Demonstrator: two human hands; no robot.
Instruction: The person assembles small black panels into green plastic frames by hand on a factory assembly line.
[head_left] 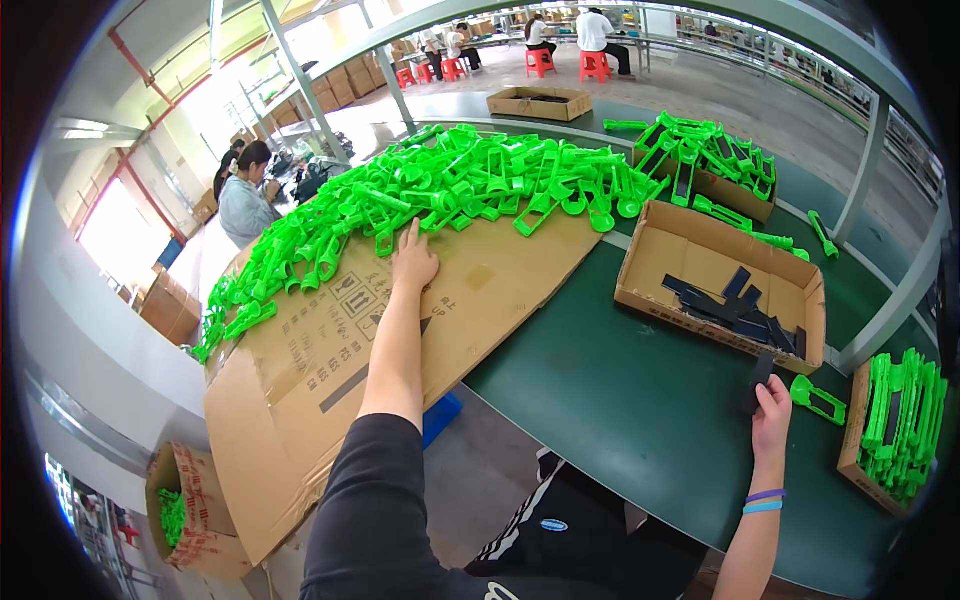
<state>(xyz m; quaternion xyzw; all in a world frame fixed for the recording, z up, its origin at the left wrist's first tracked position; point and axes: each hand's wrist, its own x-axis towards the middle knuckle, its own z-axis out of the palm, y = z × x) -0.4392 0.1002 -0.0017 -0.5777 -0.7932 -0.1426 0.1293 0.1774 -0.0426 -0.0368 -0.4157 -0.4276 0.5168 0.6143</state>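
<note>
My left hand [414,262] is stretched out over a flattened cardboard sheet [470,310], fingers extended at the near edge of a big heap of bright green plastic parts [450,180]. Nothing shows in its grasp. Off to the right, my right hand [771,415] pinches a flat black strip [762,370] upright, just below an open cardboard box [720,255]. More black strips [740,308] lie loose inside that box. Beside my right hand a single green part [819,399] with a long frame-like opening rests on the green table [590,390].
At the right edge a small carton [858,445] holds stacked green parts. Another carton [745,200] of green parts stands behind the strip box, and a shallow box [540,103] at the back. A carton [200,530] sits low left. Metal posts [872,170] frame the table; people work beyond.
</note>
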